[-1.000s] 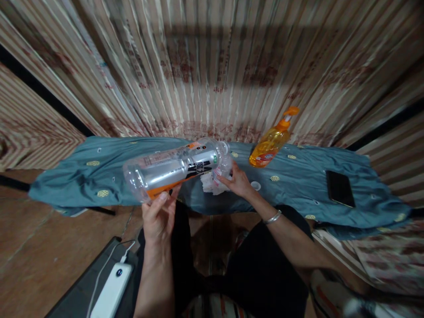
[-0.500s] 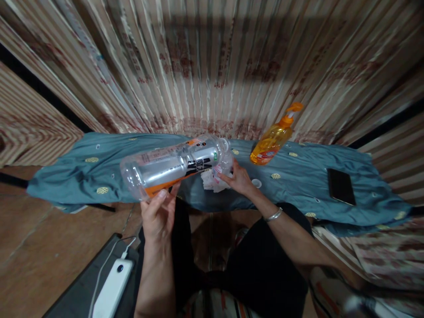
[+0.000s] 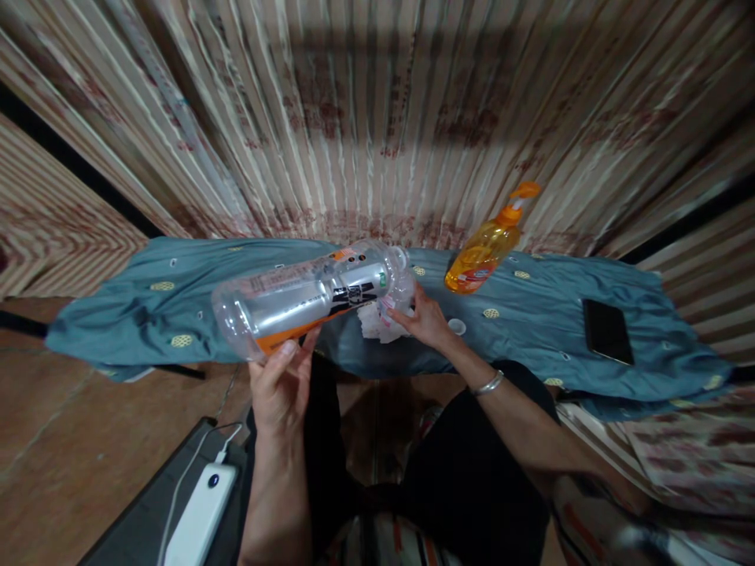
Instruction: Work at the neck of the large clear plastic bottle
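My left hand point(image 3: 283, 381) is closed around the lower part of a large clear plastic bottle point(image 3: 300, 295) with a silver, orange and black label. The bottle lies nearly level, its neck raised slightly to the right. My right hand point(image 3: 425, 314) grips a small clear plastic bottle point(image 3: 401, 289), partly hidden by the large one. The two necks meet or overlap; whether they touch I cannot tell. Beneath them a crumpled white tissue point(image 3: 374, 324) rests on the cloth. A small round whitish cap point(image 3: 456, 326) lies just right of my right hand.
Blue-green patterned cloth point(image 3: 531, 314) covers the narrow table. An orange pump bottle point(image 3: 480, 255) stands at the back, right of centre. A black phone-like slab point(image 3: 607, 332) lies at the right. A pleated curtain point(image 3: 377, 141) hangs behind. At lower left, a white power bank point(image 3: 200, 511) has a cable.
Both hands and both bottles stay almost still. The large bottle's base end has shifted very slightly left.
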Tool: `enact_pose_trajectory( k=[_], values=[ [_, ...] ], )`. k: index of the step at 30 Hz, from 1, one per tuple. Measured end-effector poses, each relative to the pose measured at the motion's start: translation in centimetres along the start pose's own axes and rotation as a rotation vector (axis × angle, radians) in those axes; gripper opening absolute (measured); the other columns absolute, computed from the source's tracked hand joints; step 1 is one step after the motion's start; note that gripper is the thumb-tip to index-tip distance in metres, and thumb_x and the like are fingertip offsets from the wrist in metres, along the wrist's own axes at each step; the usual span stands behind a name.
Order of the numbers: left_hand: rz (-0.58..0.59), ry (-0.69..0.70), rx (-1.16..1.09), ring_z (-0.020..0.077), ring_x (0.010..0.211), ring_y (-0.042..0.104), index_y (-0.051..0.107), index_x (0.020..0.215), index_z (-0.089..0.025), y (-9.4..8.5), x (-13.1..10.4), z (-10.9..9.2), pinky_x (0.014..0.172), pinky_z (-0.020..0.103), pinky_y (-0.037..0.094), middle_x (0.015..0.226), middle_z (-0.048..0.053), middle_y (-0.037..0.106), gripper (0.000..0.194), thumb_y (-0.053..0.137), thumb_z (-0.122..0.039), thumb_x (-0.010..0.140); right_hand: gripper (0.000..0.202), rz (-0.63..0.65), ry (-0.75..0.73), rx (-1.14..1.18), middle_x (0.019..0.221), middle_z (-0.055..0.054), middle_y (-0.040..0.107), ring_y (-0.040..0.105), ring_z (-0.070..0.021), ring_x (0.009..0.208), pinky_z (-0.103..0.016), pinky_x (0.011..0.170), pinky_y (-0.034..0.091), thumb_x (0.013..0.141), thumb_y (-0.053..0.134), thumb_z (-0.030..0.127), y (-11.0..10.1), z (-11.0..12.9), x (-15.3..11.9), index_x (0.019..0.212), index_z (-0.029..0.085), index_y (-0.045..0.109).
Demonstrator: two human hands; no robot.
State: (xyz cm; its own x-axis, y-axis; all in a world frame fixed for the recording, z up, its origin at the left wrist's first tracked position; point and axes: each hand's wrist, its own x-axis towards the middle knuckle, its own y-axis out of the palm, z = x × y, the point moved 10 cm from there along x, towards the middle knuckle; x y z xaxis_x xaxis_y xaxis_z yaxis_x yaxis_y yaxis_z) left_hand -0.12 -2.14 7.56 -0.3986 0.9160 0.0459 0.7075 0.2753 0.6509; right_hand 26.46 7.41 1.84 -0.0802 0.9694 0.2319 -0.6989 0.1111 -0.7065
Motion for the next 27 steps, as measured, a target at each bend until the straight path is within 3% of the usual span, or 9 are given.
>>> enact_pose_trajectory(
  k=[9, 16, 27],
  values=[
    [0.012, 0.007, 0.032, 0.0216, 0.095, 0.071, 0.071, 0.101, -0.029, 0.06, 0.20, 0.11, 0.092, 0.041, 0.058, 0.099, -0.003, 0.076, 0.052, 0.092, -0.024, 0.054, 0.095, -0.027, -0.002, 0.065, 0.137, -0.017, 0.064, 0.067, -0.0341, 0.118, -0.049, 0.100, 0.053, 0.078, 0.075, 0.042, -0.32, 0.01, -0.23, 0.155, 0.015, 0.027],
    [0.029, -0.002, 0.041, 0.0240, 0.106, 0.068, 0.071, 0.094, -0.028, 0.20, 0.41, 0.11, 0.100, 0.045, 0.054, 0.098, -0.002, 0.075, 0.044, 0.091, -0.024, 0.055, 0.093, -0.036, -0.029, 0.101, 0.140, -0.017, 0.061, 0.068, -0.0342, 0.116, -0.051, 0.100, 0.054, 0.079, 0.074, 0.044, -0.74, 0.38, -0.29, 0.155, 0.017, 0.028],
    [0.028, 0.012, 0.039, 0.0226, 0.099, 0.070, 0.071, 0.084, -0.028, -0.06, 0.50, 0.06, 0.101, 0.046, 0.052, 0.078, -0.004, 0.072, 0.034, 0.091, -0.025, 0.057, 0.079, -0.031, -0.044, 0.094, 0.130, -0.015, 0.068, 0.070, -0.0332, 0.112, -0.048, 0.098, 0.055, 0.085, 0.069, 0.049, -0.62, 0.35, -0.14, 0.150, 0.018, 0.038]
  ],
)
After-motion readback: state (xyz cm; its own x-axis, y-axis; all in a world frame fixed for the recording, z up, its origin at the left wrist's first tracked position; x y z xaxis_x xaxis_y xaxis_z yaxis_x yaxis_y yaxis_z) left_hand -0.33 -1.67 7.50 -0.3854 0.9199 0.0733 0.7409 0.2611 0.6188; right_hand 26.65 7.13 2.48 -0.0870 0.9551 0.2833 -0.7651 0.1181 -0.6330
